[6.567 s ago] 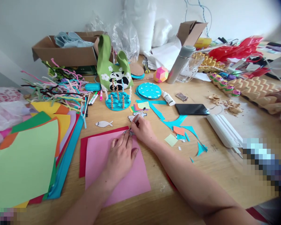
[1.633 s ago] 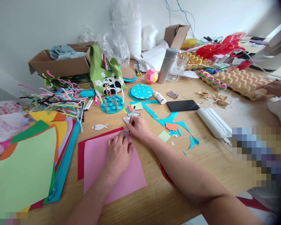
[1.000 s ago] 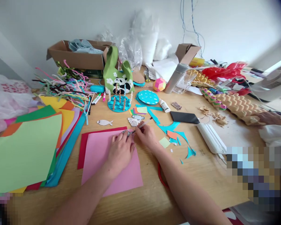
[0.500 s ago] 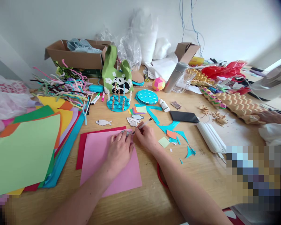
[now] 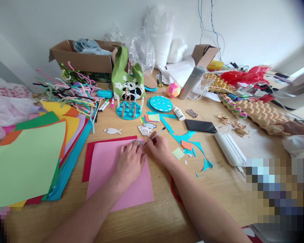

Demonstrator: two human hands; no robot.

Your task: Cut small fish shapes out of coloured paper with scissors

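Note:
My left hand (image 5: 130, 162) lies flat on a sheet of pink paper (image 5: 103, 182), its fingertips pressing a small fish cutout (image 5: 136, 142) at the sheet's upper edge. A red sheet (image 5: 87, 168) shows from beneath the pink one. My right hand (image 5: 159, 145) grips a slim pen (image 5: 158, 133), its tip down beside the fish cutout's right end. Part of that cutout is hidden under my fingers. Just beyond the hands lie more paper fish (image 5: 146, 129), overlapping, and a single white fish (image 5: 112, 130) to the left.
Coloured paper sheets (image 5: 27, 162) are stacked on the left. Blue scraps (image 5: 183, 136), a glue bottle (image 5: 178, 113) and a black phone (image 5: 200, 126) lie to the right. Behind stand a blue disc with twisted posts (image 5: 128, 110), a green panda bag (image 5: 128, 81) and a grey flask (image 5: 192, 82).
The view has shifted slightly. My hands stay in nearly the same place on the pink paper, with the pen still held at the fish cutout.

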